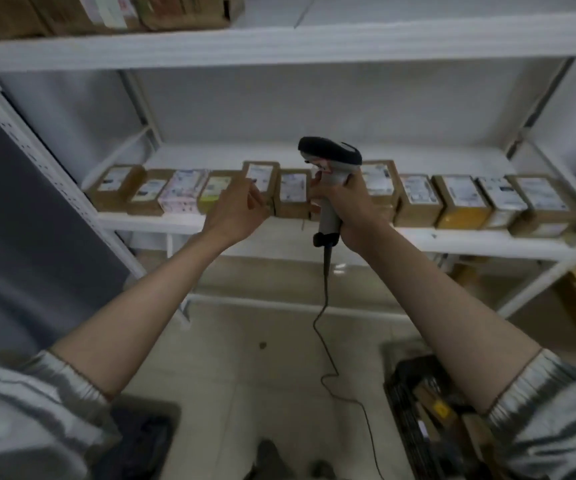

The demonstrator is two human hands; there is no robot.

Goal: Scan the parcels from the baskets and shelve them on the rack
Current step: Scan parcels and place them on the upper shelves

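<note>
A tall white metal shelving rack (279,50) fills the wall ahead, and along its middle shelf runs a row of small brown cardboard parcels with white printed labels (418,199), stretching from nine o'clock to three o'clock, set side by side and mostly touching. More brown cartons (106,12) sit on the top shelf at eleven o'clock. Down at five o'clock a dark plastic basket (414,410) on the pale tiled floor holds further parcels. The right hand (352,206) has its fingers wrapped round the grip of a grey and black handheld barcode scanner (331,168), its cord hanging to the floor. The left hand (241,206) reaches toward one raised labelled parcel (262,178), fingers loose and slightly apart; whether they touch it I cannot tell.
</note>
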